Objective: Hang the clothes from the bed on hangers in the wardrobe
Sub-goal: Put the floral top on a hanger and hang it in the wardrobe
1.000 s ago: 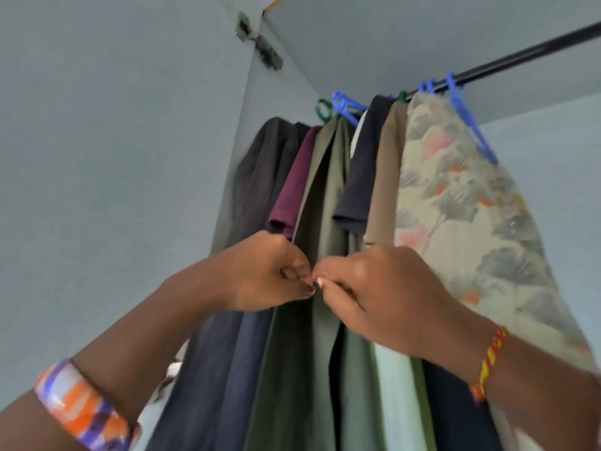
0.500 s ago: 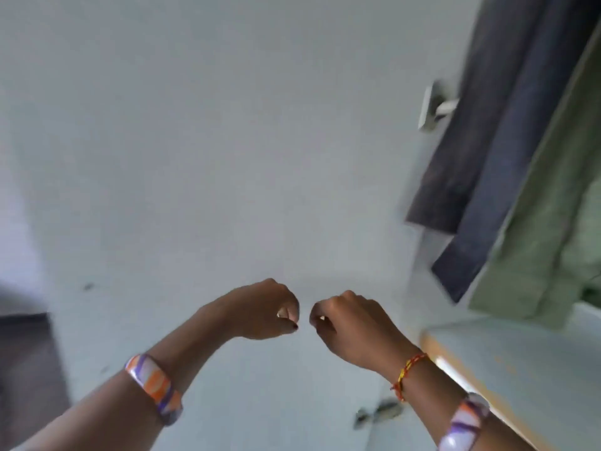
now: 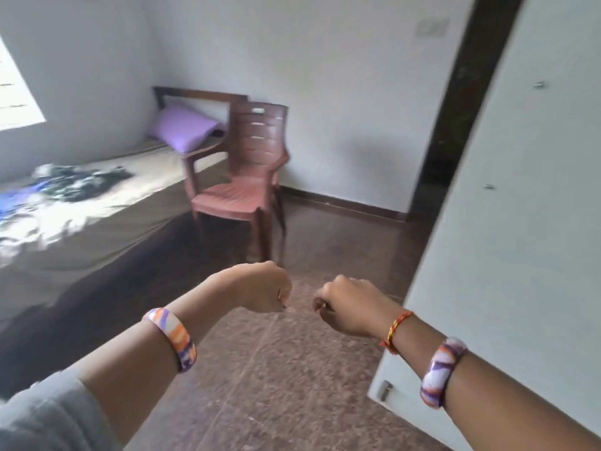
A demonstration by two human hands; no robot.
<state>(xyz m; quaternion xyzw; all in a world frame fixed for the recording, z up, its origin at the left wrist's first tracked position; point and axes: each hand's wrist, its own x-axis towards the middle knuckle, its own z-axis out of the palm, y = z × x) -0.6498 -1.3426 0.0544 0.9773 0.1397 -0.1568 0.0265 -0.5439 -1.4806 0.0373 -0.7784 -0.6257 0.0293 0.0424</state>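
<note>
A reddish-brown slatted plastic chair (image 3: 247,177) stood by a lilac pillow (image 3: 185,128) on a beige-sheeted bed (image 3: 107,203) bearing dark green and blue clothes (image 3: 68,183), above a mottled brown polished floor (image 3: 276,369).

The bed (image 3: 107,222) carries dark clothes (image 3: 78,183) in a crumpled heap and a purple pillow (image 3: 183,128) at its headboard end. A brown plastic chair (image 3: 247,170) stands on the floor (image 3: 292,385) just beside it.

Both fists, the left hand (image 3: 265,288) and right hand (image 3: 349,305), were held curled and empty above the floor (image 3: 292,369); dark clothes (image 3: 78,182) were left on the bed (image 3: 107,219).
</note>
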